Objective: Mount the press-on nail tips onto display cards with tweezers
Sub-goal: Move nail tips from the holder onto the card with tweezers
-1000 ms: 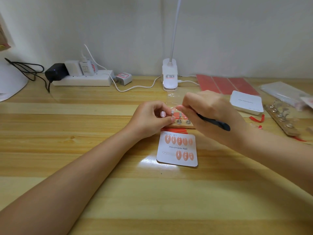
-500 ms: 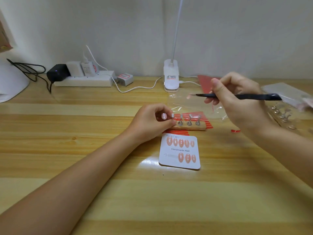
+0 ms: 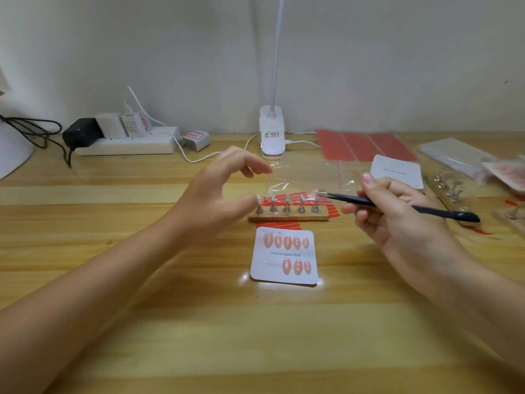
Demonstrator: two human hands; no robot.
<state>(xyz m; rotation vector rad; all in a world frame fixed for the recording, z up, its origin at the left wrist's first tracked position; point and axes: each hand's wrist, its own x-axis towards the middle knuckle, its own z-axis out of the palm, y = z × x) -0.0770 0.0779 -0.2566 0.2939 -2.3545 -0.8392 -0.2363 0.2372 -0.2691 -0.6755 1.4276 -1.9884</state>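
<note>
Nearest, the display card (image 3: 285, 257) is lying flat on the bench (image 3: 142, 322), printed side up, presumably so its adhesive strips are facing the work; five peach nail tips are sitting in the top row and three in the bottom row (image 3: 297, 266), leaving bare space at that row's left. Just beyond the card, a wooden holder strip (image 3: 288, 218) is carrying a line of small metal stands (image 3: 287, 206), apparently kept within easy reach. The left hand (image 3: 216, 194) is hovering at the strip's left end with its fingers spread and curled loosely, gripping nothing, the thumb close to the leftmost stand as if to steady it. The right hand (image 3: 392, 211) is pinching black tweezers (image 3: 397, 204) like a pen, their points aimed at the rightmost stand; something small and pale seems to be sitting at the points, though I cannot tell whether it is a nail tip. Farther back, a clear plastic bag (image 3: 306, 174), red adhesive sheets (image 3: 366, 146), a spare card (image 3: 396, 173) and a clip lamp (image 3: 272, 135) are lying against the wall side.
</note>
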